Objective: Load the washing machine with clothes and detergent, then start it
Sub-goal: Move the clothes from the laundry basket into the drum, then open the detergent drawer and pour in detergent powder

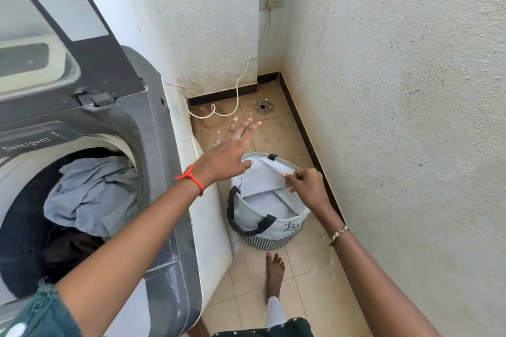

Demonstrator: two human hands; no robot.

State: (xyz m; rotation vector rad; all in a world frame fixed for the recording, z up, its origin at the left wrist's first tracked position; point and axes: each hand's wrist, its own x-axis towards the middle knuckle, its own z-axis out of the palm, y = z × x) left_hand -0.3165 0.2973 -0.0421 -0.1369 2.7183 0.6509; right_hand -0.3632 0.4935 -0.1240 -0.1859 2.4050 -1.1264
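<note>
1. The washing machine [154,161] stood open, with grey clothes [90,194] heaped in its drum.
2. The laundry basket [276,238] sat on the floor just right of the machine.
3. The left hand [227,150] hovered over the basket, fingers spread and holding nothing.
4. The right hand [304,186] pinched the basket's rim on the side away from the machine.

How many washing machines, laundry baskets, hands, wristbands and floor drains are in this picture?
washing machine: 1
laundry basket: 1
hands: 2, left hand spread open, right hand pinching the basket rim
wristbands: 2, red thread, metal bracelet
floor drain: 1
Total: 7
</note>
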